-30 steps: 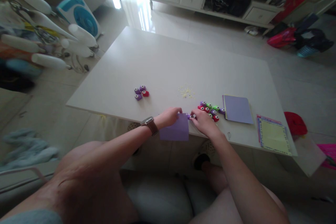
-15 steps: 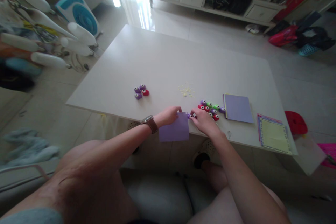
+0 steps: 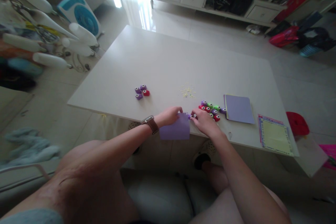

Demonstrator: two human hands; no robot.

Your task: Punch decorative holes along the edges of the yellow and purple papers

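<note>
My left hand (image 3: 172, 115) pinches the upper edge of a purple sheet of paper (image 3: 175, 129), which hangs partly over the table's near edge. At the sheet's top right corner, my right hand (image 3: 202, 119) grips a small purple craft punch (image 3: 190, 116), mostly hidden by the fingers. Just beyond the right hand lies a cluster of red, green and purple punches (image 3: 210, 107). Another group of punches (image 3: 141, 91), purple and one red, sits further left. Tiny pale yellow paper cut-outs (image 3: 187, 91) are scattered between the two groups.
On the white table (image 3: 162, 56), a stack of purple paper (image 3: 239, 108) lies right of the punches. A yellow sheet with a punched border (image 3: 277, 134) rests on others near the right corner. A red container (image 3: 297, 124) stands beyond that edge.
Both hands keep their hold on the sheet and the punch. The view has shifted very slightly; the sheet's lower edge sits a little higher.
</note>
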